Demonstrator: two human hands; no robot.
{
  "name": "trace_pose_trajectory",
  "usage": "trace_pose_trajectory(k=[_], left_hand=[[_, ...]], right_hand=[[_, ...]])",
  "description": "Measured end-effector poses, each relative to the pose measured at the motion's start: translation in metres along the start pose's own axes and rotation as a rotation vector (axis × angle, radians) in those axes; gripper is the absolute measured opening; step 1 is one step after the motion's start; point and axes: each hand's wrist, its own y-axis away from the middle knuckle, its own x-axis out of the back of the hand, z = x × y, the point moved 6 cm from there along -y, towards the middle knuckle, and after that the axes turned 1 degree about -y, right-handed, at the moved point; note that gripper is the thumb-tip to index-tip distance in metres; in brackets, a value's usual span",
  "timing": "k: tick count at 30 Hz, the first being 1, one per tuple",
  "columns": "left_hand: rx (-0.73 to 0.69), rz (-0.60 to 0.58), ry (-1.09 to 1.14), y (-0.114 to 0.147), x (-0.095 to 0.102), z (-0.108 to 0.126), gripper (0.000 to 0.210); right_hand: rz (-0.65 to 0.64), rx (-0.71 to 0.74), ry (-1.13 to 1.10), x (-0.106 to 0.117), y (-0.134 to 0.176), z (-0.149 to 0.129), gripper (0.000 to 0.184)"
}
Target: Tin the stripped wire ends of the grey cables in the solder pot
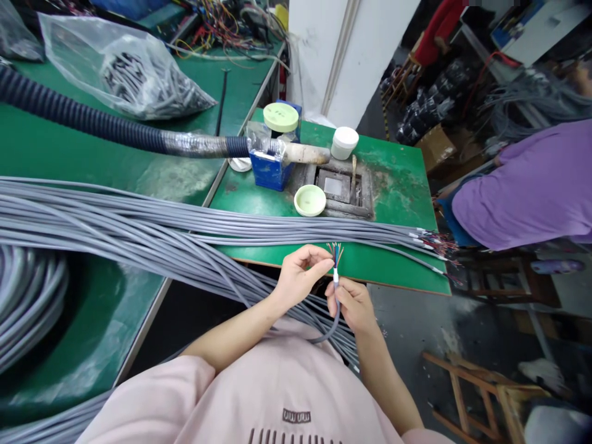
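Observation:
Between my two hands a grey cable (337, 311) stands with its stripped end up. A white sleeve (335, 275) sits where the jacket ends, and thin coloured wires (336, 253) fan out above it. My right hand (354, 302) is closed around the cable just under the sleeve. The fingers of my left hand (303, 274) are pinched together at the left side of the coloured wires. Beyond my hands, a bundle of grey cables (296, 228) lies across the green bench, its stripped ends (437, 243) at the right edge.
A black corrugated hose (124, 131) ends over a blue box (271, 169). Near it are a solder pot (335, 185), a shallow pale dish (309, 200) and a white tub (345, 143). A person in purple (531, 179) is at the right. A wooden stool (481, 388) stands lower right.

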Motion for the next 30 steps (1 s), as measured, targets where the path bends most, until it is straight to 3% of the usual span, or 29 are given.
trace_pose_trajectory(k=[11, 19, 24, 30], left_hand=[[0.15, -0.039, 0.112, -0.004, -0.002, -0.015, 0.027], [0.18, 0.014, 0.302, 0.001, -0.001, -0.024, 0.022], [0.3, -0.029, 0.391, 0.002, -0.007, -0.028, 0.026], [0.338, -0.061, 0.409, 0.002, -0.01, -0.027, 0.027]], right_hand=[[-0.014, 0.021, 0.1, -0.002, -0.002, -0.006, 0.028], [-0.026, 0.079, 0.038, -0.001, -0.001, -0.004, 0.022], [-0.035, 0.077, 0.065, -0.002, -0.001, -0.004, 0.023], [-0.045, 0.079, 0.097, -0.002, -0.002, -0.005, 0.023]])
